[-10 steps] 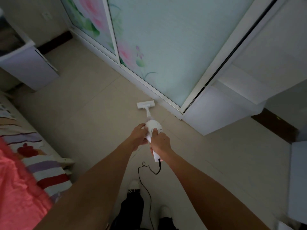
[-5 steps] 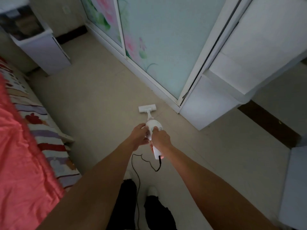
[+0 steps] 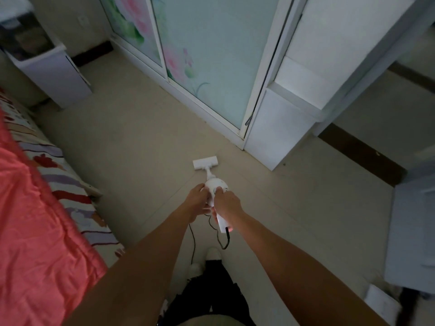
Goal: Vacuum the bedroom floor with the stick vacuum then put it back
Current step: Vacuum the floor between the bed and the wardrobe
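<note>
- Nearest the camera, the person's dark trousers [image 3: 207, 285] and two pale shoes [image 3: 213, 252] stand on the beige tiled floor [image 3: 131, 142].
- Two bare forearms reach forward and meet at the vacuum [image 3: 216, 187], which stands on the floor straight ahead of the feet.
- The right hand [image 3: 227, 203] is wrapped around the white handle, fingers curled closed about it; the end of the handle sticks out behind the wrist.
- A black cord [image 3: 221, 241] leaves that end, loops downward and trails back between the legs.
- The left hand [image 3: 199, 198] cups the left side of the round white body, its fingers bent against the casing; whether they grip tightly or only steady it cannot be told.
- Beyond the hands a short white tube runs down to the flat floor head [image 3: 204, 162], which lies on the tiles close to the corner of a white cabinet [image 3: 277, 128], not touching it.
- On the left, a bed [image 3: 61, 184] with a patterned sheet runs alongside the person, a coral-red blanket [image 3: 35, 231] lying over it.
- Farther off, sliding wardrobe doors [image 3: 211, 55] with pale glass and pink flower prints line the floor's far edge.
- At the far left stands a white bedside cabinet [image 3: 58, 78] with a dark top.
</note>
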`<state>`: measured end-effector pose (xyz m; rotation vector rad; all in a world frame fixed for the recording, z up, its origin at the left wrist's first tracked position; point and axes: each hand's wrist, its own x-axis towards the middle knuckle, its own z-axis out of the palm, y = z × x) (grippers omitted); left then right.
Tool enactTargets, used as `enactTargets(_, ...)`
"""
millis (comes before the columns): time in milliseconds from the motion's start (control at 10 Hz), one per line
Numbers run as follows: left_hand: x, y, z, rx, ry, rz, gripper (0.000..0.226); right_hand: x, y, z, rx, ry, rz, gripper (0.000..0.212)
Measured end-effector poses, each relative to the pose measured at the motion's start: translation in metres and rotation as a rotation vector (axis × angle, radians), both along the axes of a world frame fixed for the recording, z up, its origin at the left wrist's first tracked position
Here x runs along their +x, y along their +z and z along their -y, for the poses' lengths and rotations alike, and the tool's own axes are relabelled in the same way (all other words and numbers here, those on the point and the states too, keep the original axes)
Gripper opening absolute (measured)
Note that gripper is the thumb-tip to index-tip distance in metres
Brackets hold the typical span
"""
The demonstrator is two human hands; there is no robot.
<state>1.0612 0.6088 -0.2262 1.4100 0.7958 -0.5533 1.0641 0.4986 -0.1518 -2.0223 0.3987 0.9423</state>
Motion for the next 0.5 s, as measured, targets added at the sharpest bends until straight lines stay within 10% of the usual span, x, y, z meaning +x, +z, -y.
enactTargets(500,-0.116,0.010,0.060,-0.006,-0.047,-0.010,0.037,-0.112,0.017,0.057,-0.052,0.007,-0.016,0.050)
